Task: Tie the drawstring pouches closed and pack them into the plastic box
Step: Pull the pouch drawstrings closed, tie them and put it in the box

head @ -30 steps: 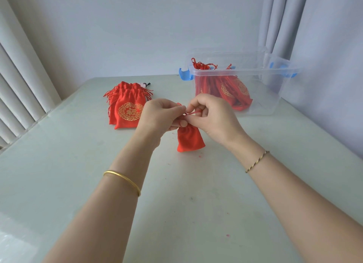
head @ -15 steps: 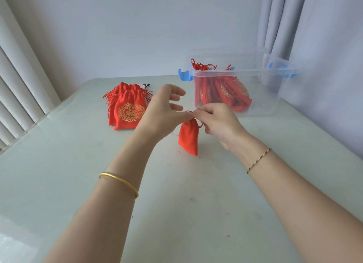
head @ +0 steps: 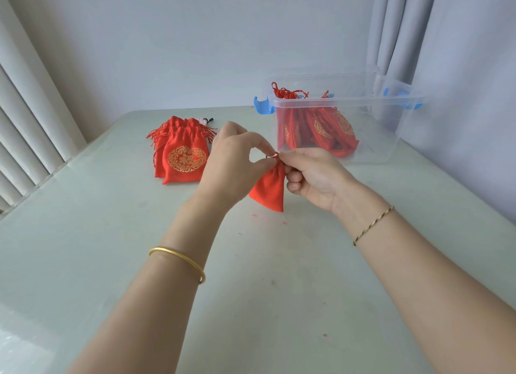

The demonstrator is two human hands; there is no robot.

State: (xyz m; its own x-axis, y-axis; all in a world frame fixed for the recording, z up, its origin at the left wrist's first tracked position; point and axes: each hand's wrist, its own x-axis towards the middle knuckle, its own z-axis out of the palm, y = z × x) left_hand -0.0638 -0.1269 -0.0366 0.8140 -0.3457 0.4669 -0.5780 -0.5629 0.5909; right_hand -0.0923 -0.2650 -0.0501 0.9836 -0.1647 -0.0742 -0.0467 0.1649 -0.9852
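Above the pale bench (head: 111, 234): small plain red fabric drawstring pouch (head: 269, 188) hangs | left hand (head: 231, 161) and right hand (head: 312, 178) both pinch its red cord (head: 272, 155) | stack of gold-printed red pouches (head: 184, 155) behind left | clear plastic box with blue latches (head: 391, 139) behind right, holding packed red pouches (head: 321, 127)

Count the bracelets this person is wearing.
2. A gold bangle on the left wrist, and a thin twisted bracelet on the right wrist. Upper arms lie outside the frame, so more could be hidden.
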